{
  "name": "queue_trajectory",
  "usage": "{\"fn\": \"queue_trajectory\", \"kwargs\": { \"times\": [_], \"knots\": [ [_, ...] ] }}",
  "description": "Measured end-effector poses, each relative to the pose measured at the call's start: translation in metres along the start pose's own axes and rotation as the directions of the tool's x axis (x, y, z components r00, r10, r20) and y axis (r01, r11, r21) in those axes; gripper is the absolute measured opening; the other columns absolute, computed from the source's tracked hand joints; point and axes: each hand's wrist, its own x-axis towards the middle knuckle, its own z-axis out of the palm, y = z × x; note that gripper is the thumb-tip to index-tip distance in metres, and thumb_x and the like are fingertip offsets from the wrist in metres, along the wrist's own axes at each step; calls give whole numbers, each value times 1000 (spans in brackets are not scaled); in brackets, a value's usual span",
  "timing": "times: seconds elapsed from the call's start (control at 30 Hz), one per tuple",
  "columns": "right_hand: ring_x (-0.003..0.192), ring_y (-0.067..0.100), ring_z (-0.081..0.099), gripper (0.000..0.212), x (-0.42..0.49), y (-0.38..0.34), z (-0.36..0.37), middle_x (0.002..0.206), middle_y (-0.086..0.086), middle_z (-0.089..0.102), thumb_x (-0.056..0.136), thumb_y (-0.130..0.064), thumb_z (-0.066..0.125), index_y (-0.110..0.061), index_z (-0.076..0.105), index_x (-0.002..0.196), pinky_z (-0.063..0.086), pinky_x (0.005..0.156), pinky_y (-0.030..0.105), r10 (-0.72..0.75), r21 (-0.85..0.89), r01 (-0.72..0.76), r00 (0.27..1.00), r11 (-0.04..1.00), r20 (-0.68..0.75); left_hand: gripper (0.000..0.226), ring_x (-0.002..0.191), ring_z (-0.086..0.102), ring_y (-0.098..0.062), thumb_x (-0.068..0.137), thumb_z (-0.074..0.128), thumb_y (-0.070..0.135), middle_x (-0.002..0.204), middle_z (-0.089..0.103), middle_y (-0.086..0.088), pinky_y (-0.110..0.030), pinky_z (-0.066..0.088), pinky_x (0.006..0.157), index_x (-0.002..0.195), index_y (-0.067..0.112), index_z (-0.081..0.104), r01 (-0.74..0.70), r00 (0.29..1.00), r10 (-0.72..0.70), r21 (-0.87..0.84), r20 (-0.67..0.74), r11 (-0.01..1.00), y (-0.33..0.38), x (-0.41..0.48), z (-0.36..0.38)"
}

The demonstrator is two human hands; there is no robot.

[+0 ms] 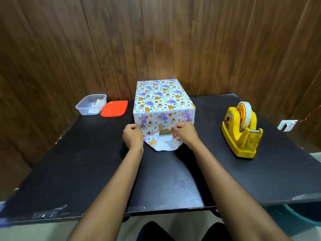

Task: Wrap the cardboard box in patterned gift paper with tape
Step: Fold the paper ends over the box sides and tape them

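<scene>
Left hand (132,134) pinches tape (141,123) onto paper (161,98) at near-left corner of box (165,131); right hand (185,132) curled against paper, grip unclear. Far left: tub (83,110) holding slips (97,102); lid (114,108) just right.

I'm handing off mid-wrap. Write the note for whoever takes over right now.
Left hand pinches the paper at the near-left corner; right hand grips the near-right fold.
Box stands mid-table, top covered, top flap folded down over the near end.
Near end not closed: cardboard shows, bottom flap lies flat on the table.
Left to do: raise that flap and tape it. Dispenser stands to the right. Far end unseen.
</scene>
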Motion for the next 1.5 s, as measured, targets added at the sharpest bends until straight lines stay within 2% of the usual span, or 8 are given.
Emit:
{"fn": "queue_trajectory", "kwargs": {
  "times": [0.27,0.53,0.7,0.8,0.97,1.17,1.3,1.5],
  "knots": [
    [67,16,56,24,15,-41,19,74,3,66,90,-27,61,-11,60,72,42,61,31,-199,-276,191,980,942,-1,24,66,56,-15,83,66,6,71,63,-2,-25,44,57,61,12,58,97,991,-77,-186,109,978,-4,10,11],
    [81,27,63,27,7,-29,17,81,11,68,91,-25,58,-1,63,78,48,66,36,-150,-389,128,988,912,-26,16,75,54,-19,90,58,21,83,60,1,-26,29,50,75,14,56,-104,994,109,270,-5,957,1,-2,11],
    [92,29,59,16,-12,0,-30,94,7,62,90,-17,47,-7,60,89,38,66,28,66,-493,-202,958,846,-279,10,88,59,-23,89,60,20,89,60,-1,-28,37,63,85,11,59,-54,996,17,418,93,907,-15,2,-19],
    [95,28,56,19,-15,16,-45,93,4,59,87,-5,44,-7,59,98,40,71,28,163,-460,-190,982,867,-98,24,100,57,-25,87,44,2,109,60,-7,-29,42,73,103,13,57,-101,980,4,478,200,872,-20,-2,-28],
    [104,23,49,41,-21,23,-40,111,7,48,82,0,47,-16,55,119,37,81,24,-1,-539,85,988,838,153,42,115,36,-27,82,36,-5,120,41,-11,-35,40,91,121,8,47,-500,849,163,664,503,556,-19,-18,-25],
    [85,21,53,16,-13,17,-39,103,8,57,87,-5,46,-9,53,101,42,61,29,243,86,-229,937,970,-250,33,116,43,-31,83,51,1,127,40,-13,-37,38,92,116,6,47,-263,965,221,437,144,860,-1,-1,-28],
    [107,21,58,23,0,5,-35,121,7,59,89,-5,46,-9,54,111,46,83,29,257,349,-207,961,914,-102,69,121,44,-23,84,54,-2,144,32,-8,-33,43,92,143,14,22,-44,946,30,37,324,998,21,13,-18],
    [93,23,63,22,-3,-7,-46,98,6,66,88,0,51,-16,60,99,51,71,28,154,670,-40,982,741,-112,39,102,56,-11,93,53,29,124,54,4,-33,48,80,126,31,34,96,898,54,-316,436,944,29,-7,-12]
  ]
}}
